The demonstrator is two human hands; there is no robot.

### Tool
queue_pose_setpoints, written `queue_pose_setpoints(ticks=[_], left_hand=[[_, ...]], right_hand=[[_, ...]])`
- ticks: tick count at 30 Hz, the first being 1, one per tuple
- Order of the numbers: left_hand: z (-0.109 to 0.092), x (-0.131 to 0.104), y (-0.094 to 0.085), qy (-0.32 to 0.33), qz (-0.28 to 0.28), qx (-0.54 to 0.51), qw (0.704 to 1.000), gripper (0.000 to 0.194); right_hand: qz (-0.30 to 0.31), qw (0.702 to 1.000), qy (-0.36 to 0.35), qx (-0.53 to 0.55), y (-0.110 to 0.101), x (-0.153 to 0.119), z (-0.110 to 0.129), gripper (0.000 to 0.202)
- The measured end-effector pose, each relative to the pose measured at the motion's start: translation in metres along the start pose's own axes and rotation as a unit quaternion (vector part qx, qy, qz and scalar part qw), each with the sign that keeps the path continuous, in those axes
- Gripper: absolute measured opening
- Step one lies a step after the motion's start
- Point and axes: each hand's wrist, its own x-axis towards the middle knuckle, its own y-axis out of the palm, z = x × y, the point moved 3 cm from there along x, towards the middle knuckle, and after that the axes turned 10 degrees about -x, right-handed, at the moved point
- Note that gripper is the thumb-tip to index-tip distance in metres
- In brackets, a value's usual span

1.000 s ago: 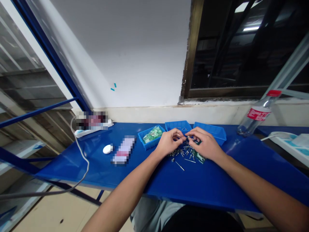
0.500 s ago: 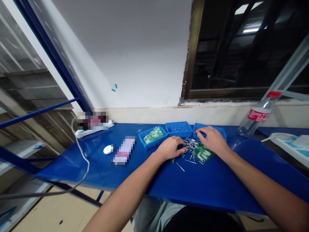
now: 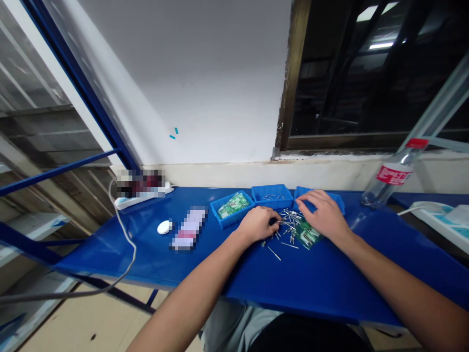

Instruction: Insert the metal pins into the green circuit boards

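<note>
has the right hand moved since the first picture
Yes, to the right: the right hand reached in front of the middle blue bin; now it stops in front of the right blue bin.

Left hand (image 3: 259,224) at metal pins (image 3: 290,216); right hand (image 3: 323,214) beside green pieces (image 3: 307,234); three blue trays (image 3: 273,202) behind.

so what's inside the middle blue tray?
Some thin metal pins lie loose in the middle blue tray. Its near wall covers the strip of floor right behind it, so I can't tell whether anything sits there.
</note>
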Motion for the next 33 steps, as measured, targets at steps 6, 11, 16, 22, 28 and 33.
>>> queue_pose_setpoints(ticks=[6, 11, 16, 22, 28, 33], left_hand=[[0.001, 0.001, -0.004, -0.022, -0.035, -0.011, 0.999, 0.021], [-0.004, 0.001, -0.012, -0.019, -0.098, -0.063, 0.993, 0.018], [-0.013, 0.001, -0.016, -0.015, -0.133, -0.128, 0.983, 0.014], [-0.015, 0.001, -0.016, -0.022, -0.152, -0.198, 0.968, 0.017], [-0.012, 0.002, -0.011, -0.007, -0.125, -0.233, 0.964, 0.039], [-0.009, 0.003, 0.000, 0.011, -0.076, -0.255, 0.964, 0.060]], right_hand=[[-0.006, 0.999, -0.017, 0.043, -0.007, -0.001, 0.015, 0.015], [0.032, 0.994, -0.053, 0.091, -0.005, -0.006, 0.029, 0.013], [0.071, 0.985, -0.070, 0.142, 0.002, -0.010, 0.038, 0.012], [0.074, 0.986, -0.027, 0.145, 0.005, -0.008, 0.039, 0.008], [0.087, 0.982, 0.052, 0.158, 0.007, -0.007, 0.041, 0.017], [0.101, 0.965, 0.099, 0.219, 0.008, -0.007, 0.037, 0.015]])
